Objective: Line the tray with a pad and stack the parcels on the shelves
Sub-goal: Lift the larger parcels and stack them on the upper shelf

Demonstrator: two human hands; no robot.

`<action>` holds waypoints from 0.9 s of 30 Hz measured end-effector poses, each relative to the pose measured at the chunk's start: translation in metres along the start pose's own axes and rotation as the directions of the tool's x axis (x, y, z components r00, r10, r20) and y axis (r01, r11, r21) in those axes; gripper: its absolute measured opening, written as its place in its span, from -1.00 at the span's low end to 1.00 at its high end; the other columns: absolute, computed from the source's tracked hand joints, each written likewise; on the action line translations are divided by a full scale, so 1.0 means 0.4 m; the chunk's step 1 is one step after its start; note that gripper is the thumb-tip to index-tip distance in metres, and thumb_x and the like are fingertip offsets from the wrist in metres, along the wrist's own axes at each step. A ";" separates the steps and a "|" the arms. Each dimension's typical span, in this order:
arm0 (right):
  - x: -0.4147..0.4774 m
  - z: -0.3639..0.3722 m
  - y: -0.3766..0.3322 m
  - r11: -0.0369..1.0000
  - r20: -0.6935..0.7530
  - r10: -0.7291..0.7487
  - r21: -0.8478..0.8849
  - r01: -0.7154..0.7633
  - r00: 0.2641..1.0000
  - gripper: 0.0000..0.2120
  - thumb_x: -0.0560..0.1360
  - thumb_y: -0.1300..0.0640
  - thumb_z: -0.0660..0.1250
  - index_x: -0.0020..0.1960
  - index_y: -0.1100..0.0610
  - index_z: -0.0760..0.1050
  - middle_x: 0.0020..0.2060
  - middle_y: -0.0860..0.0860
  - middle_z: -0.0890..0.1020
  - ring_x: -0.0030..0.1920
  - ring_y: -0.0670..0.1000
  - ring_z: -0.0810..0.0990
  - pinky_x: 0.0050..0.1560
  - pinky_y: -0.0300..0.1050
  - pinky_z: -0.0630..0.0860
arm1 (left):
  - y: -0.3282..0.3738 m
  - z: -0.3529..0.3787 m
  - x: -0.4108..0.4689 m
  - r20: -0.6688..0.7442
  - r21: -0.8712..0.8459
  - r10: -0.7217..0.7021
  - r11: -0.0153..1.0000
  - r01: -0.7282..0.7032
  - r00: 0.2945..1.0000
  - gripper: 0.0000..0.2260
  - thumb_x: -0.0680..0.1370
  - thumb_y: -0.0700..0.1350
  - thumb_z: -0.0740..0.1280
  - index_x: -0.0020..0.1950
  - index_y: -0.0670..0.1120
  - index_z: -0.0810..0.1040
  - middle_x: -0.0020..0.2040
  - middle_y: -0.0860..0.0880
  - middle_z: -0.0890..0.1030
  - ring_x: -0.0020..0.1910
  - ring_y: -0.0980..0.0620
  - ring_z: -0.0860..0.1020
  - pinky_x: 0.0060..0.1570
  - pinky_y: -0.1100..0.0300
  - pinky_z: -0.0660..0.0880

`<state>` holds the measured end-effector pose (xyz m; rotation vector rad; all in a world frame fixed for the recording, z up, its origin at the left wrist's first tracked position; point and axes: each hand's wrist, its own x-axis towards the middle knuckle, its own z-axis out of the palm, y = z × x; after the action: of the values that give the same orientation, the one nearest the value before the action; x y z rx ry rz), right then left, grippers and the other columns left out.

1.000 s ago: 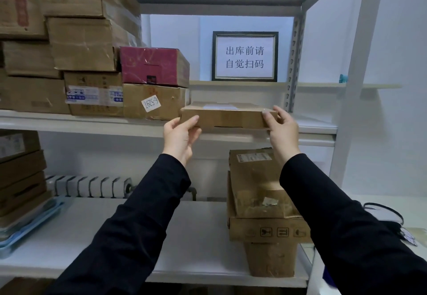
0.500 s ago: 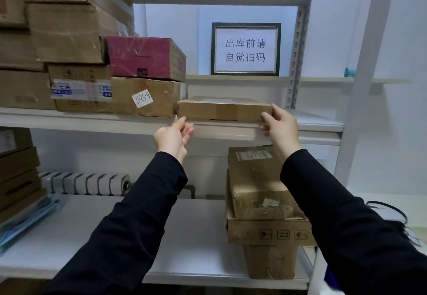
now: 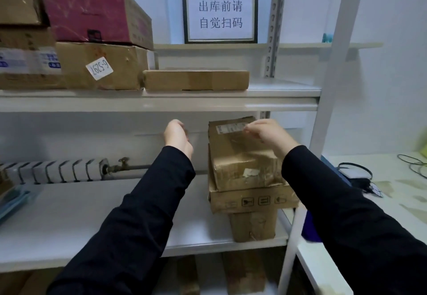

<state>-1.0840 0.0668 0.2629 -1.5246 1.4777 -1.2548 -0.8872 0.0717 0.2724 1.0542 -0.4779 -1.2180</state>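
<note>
A: First, the hands. Entries, please.
B: Item one, left hand (image 3: 176,136): fingers loosely curled, holding nothing, raised just below the upper shelf (image 3: 277,100). Item two, right hand (image 3: 265,133): likewise loosely curled and empty, held in front of the top carton of the stack of three cartons (image 3: 245,200). Whether it touches that carton cannot be told. Both arms in dark sleeves.
A: And the parcel?
B: Item three, flat parcel (image 3: 196,80): brown cardboard, lying flat on the upper shelf near its front edge, above both hands and apart from them. Its left end sits just beside the stickered carton (image 3: 111,68), white label reading 6-5297.
A: Neighbours on that shelf?
B: Item four, red box (image 3: 92,15), on top of the stickered carton. More brown cartons further left, partly cut off.
A: Behind?
B: Item five, framed sign (image 3: 220,13): black frame, white sheet with printed characters, standing on a ledge at the wall.
A: Lower level?
B: Item six, lower shelf (image 3: 92,214): the stack of three stands at its right end, widest carton in the middle. Item seven, blue tray (image 3: 13,200), far left edge, blurred. Item eight, radiator (image 3: 53,171), along the wall behind. Item nine, side table (image 3: 392,202), to the right, with black cables (image 3: 355,172) on it.
</note>
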 end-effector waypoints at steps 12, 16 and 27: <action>0.016 -0.078 0.189 0.923 -0.079 0.384 0.046 -0.381 0.920 -0.65 0.58 0.11 0.25 0.30 0.26 0.46 0.25 0.12 0.52 0.26 0.14 0.47 0.15 -0.05 0.38 | -0.232 0.007 -0.009 0.136 0.385 -0.296 0.895 0.225 0.945 -0.85 0.62 -0.05 0.19 0.05 -0.12 0.44 -0.13 -0.08 0.49 -0.21 0.03 0.46 -0.23 0.27 0.48; 0.012 -0.078 0.191 0.922 -0.077 0.385 0.084 -0.379 0.920 -0.86 0.57 0.10 0.24 0.02 0.16 0.49 -0.15 0.04 0.53 -0.18 0.02 0.49 -0.22 -0.10 0.38 | -0.249 0.006 0.008 0.234 0.342 -0.305 0.915 0.216 0.923 -0.75 0.54 0.04 0.30 0.09 -0.09 0.56 -0.10 -0.06 0.63 -0.09 0.00 0.58 0.00 0.09 0.55; -0.005 -0.041 0.108 0.914 -0.125 0.268 0.346 -0.211 0.955 -0.63 0.61 -0.06 0.07 0.31 0.09 0.39 -0.14 -0.07 0.48 -0.23 -0.10 0.43 -0.24 -0.21 0.32 | -0.134 -0.076 -0.009 0.193 0.245 -0.247 0.949 0.197 0.950 -0.70 0.39 0.17 0.34 -0.04 -0.01 0.52 0.00 -0.05 0.61 0.03 -0.09 0.57 0.16 -0.09 0.46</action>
<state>-1.1137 0.0651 0.2276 -1.0046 1.4240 -1.4246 -0.8924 0.0880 0.2129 1.1927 -0.6956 -1.5200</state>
